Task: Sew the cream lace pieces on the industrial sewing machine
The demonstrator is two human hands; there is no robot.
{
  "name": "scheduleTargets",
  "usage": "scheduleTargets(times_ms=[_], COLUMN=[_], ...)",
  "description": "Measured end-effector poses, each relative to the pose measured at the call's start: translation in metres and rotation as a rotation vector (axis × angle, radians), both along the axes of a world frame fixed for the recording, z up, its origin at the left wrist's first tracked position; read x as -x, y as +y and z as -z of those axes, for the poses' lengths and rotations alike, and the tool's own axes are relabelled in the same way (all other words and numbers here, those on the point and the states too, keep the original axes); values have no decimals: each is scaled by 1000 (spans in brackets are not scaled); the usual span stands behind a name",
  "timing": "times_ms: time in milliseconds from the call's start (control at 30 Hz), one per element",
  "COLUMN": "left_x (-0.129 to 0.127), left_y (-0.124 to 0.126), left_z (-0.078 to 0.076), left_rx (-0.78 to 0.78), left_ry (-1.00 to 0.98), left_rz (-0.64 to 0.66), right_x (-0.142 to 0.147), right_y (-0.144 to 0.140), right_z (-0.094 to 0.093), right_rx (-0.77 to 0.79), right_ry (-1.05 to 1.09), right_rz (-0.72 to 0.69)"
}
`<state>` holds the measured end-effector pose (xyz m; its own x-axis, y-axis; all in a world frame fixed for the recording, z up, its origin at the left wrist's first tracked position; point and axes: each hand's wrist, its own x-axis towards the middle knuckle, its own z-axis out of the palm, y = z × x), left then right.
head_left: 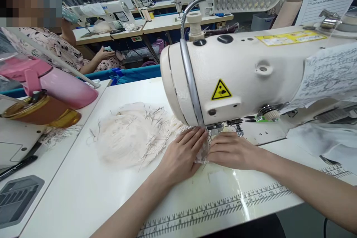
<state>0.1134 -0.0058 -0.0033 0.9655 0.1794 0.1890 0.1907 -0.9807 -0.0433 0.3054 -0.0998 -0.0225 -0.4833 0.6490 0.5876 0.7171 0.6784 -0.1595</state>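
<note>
A cream lace fabric [202, 151] lies beneath the head of a white sewing machine [237, 70], near the presser foot [216, 128]. On its left part rests my left hand [182, 152], laid flat with the fingers stretched toward the needle area. My right hand [232, 151] has its fingers curled together at the right edge of the same fabric, the fingertips close to the left hand's. Left of both hands spreads a loose heap of cream lace [131, 137] with dark thread ends sticking out. The needle itself is hidden behind the machine head and my fingers.
Ruler markings [206, 214] run along the table's front edge. White cloth [323, 145] lies at the right. A pink bottle [64, 81] and an amber cup [41, 109] stand at the left. Beyond sits another person [55, 50], and more sewing machines [111, 13] stand behind.
</note>
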Motion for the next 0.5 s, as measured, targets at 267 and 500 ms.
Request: scheduleTargets(times_ms=[267, 500], left_x=[1, 2], left_y=[0, 1], left_z=[0, -1], left_rx=[-17, -21], left_ry=[-27, -12], left_rz=[9, 34], right_x=[0, 0], right_y=[-1, -1], right_z=[-1, 2], right_rx=[-4, -5], right_ry=[-21, -25], right_rz=[11, 7])
